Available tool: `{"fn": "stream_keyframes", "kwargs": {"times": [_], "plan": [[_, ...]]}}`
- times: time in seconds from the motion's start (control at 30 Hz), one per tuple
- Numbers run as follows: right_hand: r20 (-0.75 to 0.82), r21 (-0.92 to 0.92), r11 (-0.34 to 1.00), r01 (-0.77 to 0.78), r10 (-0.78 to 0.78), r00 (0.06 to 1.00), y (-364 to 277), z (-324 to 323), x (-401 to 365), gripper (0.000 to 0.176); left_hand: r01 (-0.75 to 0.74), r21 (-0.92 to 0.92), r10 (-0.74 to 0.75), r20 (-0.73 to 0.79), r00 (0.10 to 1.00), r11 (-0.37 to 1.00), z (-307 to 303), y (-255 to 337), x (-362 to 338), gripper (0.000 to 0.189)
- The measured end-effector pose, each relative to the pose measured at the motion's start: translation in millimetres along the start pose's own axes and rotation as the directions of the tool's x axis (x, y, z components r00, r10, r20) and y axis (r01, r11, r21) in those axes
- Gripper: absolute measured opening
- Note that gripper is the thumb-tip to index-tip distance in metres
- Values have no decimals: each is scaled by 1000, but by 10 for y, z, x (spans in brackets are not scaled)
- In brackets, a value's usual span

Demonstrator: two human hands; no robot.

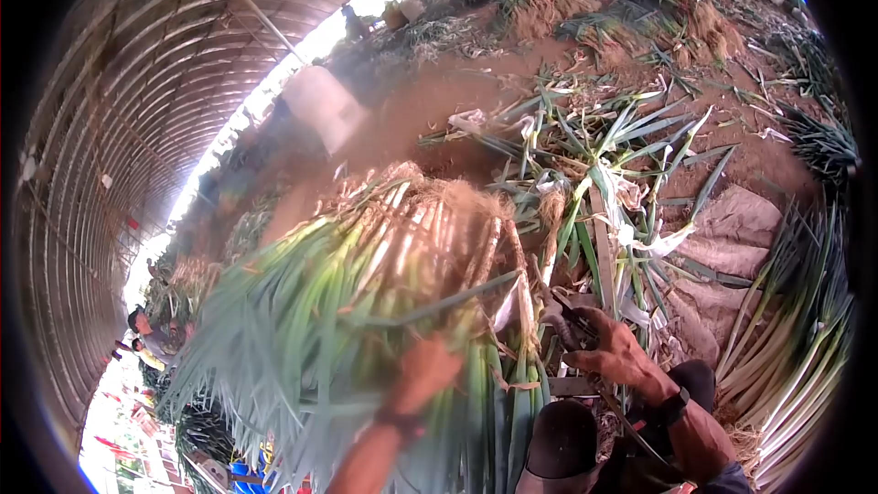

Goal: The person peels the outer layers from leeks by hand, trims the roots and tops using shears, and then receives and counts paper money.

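Note:
My left hand (pixel 428 370) is over the long green leaves of a large pile of leeks or big green onions (pixel 311 302); it is smeared by motion and its fingers cannot be made out. The pile's pale stems and brown roots point up and away from me. To the right, my right hand (pixel 613 352) has its fingers curled round a dark object that I cannot make out, beside the roots and dry leaves at the pile's right edge. A dark band circles each wrist.
Loose leaves and trimmings (pixel 622 165) lie on brown soil beyond the pile. Crumpled sacking (pixel 722 238) and more long onions (pixel 796 348) are at the right. A pale container (pixel 325 108) stands behind. People (pixel 151 338) are far left under the arched roof.

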State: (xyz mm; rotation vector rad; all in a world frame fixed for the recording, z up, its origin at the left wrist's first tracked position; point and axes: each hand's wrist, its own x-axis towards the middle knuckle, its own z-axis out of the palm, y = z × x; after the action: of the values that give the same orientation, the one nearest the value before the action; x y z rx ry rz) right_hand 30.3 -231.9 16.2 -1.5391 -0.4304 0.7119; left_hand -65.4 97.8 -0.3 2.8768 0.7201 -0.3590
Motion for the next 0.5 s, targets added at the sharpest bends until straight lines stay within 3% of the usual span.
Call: {"fn": "stream_keyframes", "kwargs": {"times": [0.07, 0.17, 0.2, 0.3, 0.33, 0.37, 0.43, 0.47, 0.5], "plan": [[-2, -34, 999, -11, 11, 1000, -2, -17, 1, 78, -28, -119, 22, -51, 998, 993, 18, 29, -67, 60], [-33, -117, 991, 61, -65, 997, 101, -25, 36, 78, 113, -246, -113, 15, 994, 963, -122, 80, -135, 57], [-45, -148, 984, 96, -104, 994, 144, -17, 39, 78, 53, -321, -77, -63, 995, 945, 46, -114, -88, 57], [-35, -98, 995, -7, 4, 999, 75, -10, 35, 79, 49, -271, -95, -160, 983, 961, 176, -182, 33, 55], [-50, -154, 987, 44, -53, 997, 114, -9, 49, 78, -125, -251, 31, -348, 937, 960, 230, -194, 43, 45], [-51, -154, 987, 52, -61, 997, 129, -24, 48, 78, -136, -169, 63, -380, 923, 976, 284, -187, 55, 43], [-52, -151, 986, 65, -74, 996, 146, -52, 28, 78, -149, 2, 135, -433, 891, 989, 268, -99, -26, 40], [-72, -129, 991, 33, -43, 997, 146, -64, 15, 75, -82, 14, 82, -326, 942, 997, 109, 58, -99, 35], [-50, -96, 994, 49, -54, 997, 178, -72, 1, 73, -71, 44, 82, -321, 944, 996, 115, 79, -120, 33]]}}
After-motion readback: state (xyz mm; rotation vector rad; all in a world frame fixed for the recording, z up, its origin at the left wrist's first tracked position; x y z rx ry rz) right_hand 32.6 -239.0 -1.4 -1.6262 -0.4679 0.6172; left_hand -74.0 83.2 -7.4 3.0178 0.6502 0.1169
